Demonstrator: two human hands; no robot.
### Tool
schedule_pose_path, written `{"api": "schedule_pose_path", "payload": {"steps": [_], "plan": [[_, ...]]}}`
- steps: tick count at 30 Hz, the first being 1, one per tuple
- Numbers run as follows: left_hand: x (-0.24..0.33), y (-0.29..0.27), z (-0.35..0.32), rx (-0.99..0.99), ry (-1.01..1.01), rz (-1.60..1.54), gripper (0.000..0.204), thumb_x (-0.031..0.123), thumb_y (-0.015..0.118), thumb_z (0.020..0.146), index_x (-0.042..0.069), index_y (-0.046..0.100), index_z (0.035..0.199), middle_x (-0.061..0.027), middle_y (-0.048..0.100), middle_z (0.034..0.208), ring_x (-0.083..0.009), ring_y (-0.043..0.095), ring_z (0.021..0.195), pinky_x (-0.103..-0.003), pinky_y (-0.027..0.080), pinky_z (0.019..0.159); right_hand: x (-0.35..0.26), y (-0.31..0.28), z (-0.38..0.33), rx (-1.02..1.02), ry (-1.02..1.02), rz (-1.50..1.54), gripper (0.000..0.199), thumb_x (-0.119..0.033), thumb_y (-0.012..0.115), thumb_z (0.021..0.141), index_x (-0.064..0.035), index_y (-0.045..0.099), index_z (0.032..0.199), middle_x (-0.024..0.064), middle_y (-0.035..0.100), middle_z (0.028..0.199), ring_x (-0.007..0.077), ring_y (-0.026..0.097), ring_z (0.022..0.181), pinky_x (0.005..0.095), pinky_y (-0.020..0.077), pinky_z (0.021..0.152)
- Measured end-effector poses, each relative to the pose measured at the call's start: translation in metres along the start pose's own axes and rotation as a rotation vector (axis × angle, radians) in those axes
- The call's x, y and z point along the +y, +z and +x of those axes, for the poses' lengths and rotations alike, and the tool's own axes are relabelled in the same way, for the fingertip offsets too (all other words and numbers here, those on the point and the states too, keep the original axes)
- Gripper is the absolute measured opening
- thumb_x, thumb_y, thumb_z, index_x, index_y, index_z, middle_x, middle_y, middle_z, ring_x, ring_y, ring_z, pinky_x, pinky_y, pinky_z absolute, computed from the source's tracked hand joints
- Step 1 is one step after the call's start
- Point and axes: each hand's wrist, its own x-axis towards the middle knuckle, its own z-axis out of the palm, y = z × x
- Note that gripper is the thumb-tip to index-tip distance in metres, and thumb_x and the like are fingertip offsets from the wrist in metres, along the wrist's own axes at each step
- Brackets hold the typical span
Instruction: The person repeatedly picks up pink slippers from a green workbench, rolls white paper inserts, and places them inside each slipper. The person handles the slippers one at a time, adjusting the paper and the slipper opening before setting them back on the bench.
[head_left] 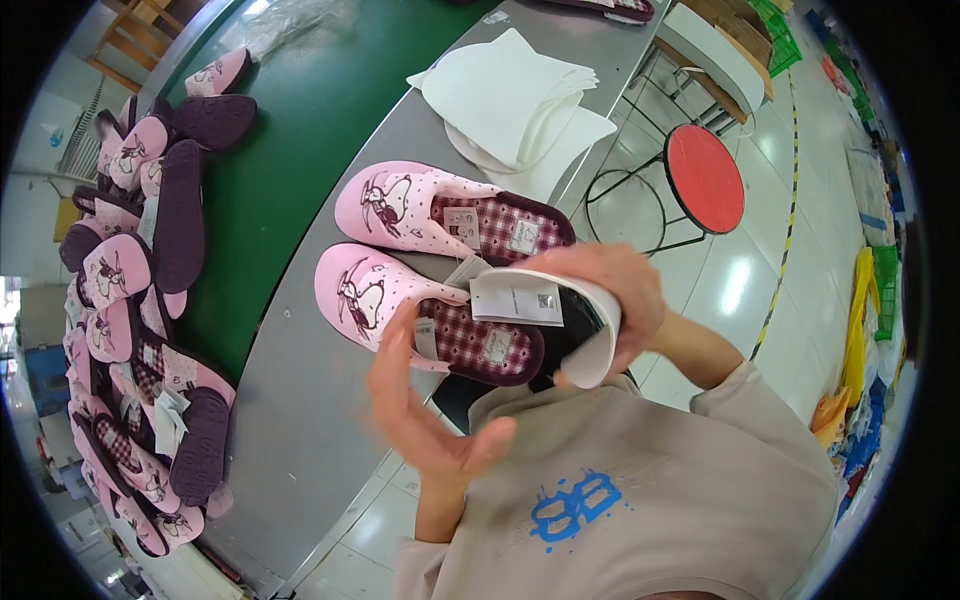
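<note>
A pair of pink slippers lies side by side on the grey metal table edge, toes to the left: the far slipper (375,205) and the near slipper (350,285). Both have a cartoon print and a plaid lining. A white hang tag (515,300) lies over their openings. My right hand (625,295) is closed around a curved white sheet (597,355), bent just right of the heels. Beside the near slipper, my left hand (435,415) is slightly blurred, with thumb and fingers apart and nothing in it; whether its fingertips touch the slipper is unclear.
A stack of white cut sheets (510,100) lies behind the pair. Many pink slippers (115,270) are heaped at the left along the green belt (285,130). A red round stool (705,180) stands on the tiled floor to the right. Bagged goods line the far right.
</note>
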Motion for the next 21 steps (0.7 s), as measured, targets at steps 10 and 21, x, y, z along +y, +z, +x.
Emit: {"api": "schedule_pose_path", "payload": {"steps": [10, 21], "plan": [[0.004, 0.055, 0.017, 0.039, -0.180, -0.205, 0.114, 0.065, 0.068, 0.094, -0.009, 0.018, 0.165, -0.0305, 0.024, 0.169, -0.0408, 0.036, 0.151, -0.053, 0.031, 0.121, -0.061, 0.034, -0.005, -0.046, 0.352, 0.509, 0.089, -0.042, 0.081, 0.081, 0.0087, 0.055, 0.150, 0.0205, 0.071, 0.131, 0.0299, 0.074, 0.115, 0.0382, 0.0591, 0.098], [0.022, 0.047, 0.029, -0.038, -0.191, -0.420, 0.093, 0.030, 0.076, 0.090, -0.009, 0.031, 0.162, -0.0291, 0.042, 0.161, -0.0401, 0.049, 0.145, -0.048, 0.042, 0.115, -0.066, 0.011, -0.015, 0.177, 0.585, 0.762, 0.074, -0.039, 0.083, 0.083, 0.0068, 0.063, 0.137, 0.0138, 0.072, 0.120, 0.0175, 0.068, 0.103, 0.0321, 0.0543, 0.092]]}}
